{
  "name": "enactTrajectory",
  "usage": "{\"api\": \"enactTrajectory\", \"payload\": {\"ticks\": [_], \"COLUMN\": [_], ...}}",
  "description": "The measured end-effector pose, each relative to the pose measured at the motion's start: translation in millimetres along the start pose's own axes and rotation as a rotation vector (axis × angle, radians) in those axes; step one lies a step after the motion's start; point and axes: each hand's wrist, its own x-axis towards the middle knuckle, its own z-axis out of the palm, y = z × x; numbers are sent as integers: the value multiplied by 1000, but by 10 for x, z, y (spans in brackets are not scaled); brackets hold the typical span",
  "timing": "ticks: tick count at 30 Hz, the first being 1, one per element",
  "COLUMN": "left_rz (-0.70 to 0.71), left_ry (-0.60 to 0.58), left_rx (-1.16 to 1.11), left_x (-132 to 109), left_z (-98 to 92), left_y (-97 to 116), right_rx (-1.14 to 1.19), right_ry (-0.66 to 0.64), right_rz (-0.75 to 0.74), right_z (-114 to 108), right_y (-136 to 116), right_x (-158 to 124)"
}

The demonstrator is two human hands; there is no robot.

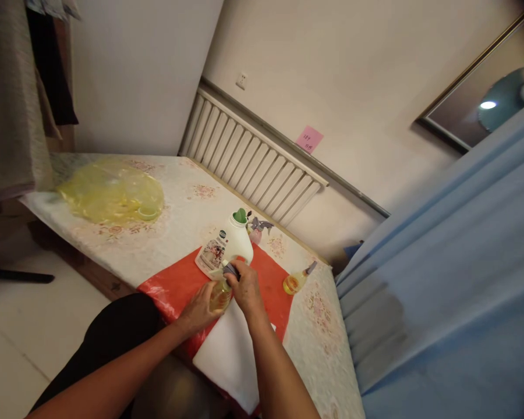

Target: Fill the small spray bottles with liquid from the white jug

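Note:
My left hand [201, 307] is wrapped round the body of a small clear bottle [220, 295] with yellow liquid in it. At its top, the fingers of my right hand [245, 286] close on the grey spray head [231, 271]. Just behind stands a large white jug [239, 241] with a picture label and a green piece in its open mouth. Under these lies a red sheet [271, 285], with a white pad or cloth [231, 355] near me. A second bottle with yellow liquid [293, 283] stands to the right.
A yellow plastic bag [109, 192] lies at the table's left on the flowered tablecloth [179, 192]. Grey spray tops [261, 224] show behind the jug. A radiator [253, 154] runs along the wall; a blue curtain [441, 262] hangs at the right.

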Motion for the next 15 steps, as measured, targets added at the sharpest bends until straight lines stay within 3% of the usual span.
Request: {"api": "enactTrajectory", "payload": {"ticks": [7, 15], "left_rz": [18, 40], "left_ry": [5, 31], "left_rx": [-4, -19], "left_x": [-5, 4], "left_z": [23, 53], "left_y": [-32, -87], "right_rx": [75, 315], "right_ry": [30, -86], "right_rz": [71, 118], "right_z": [82, -63], "right_y": [35, 110], "right_x": [-54, -45]}}
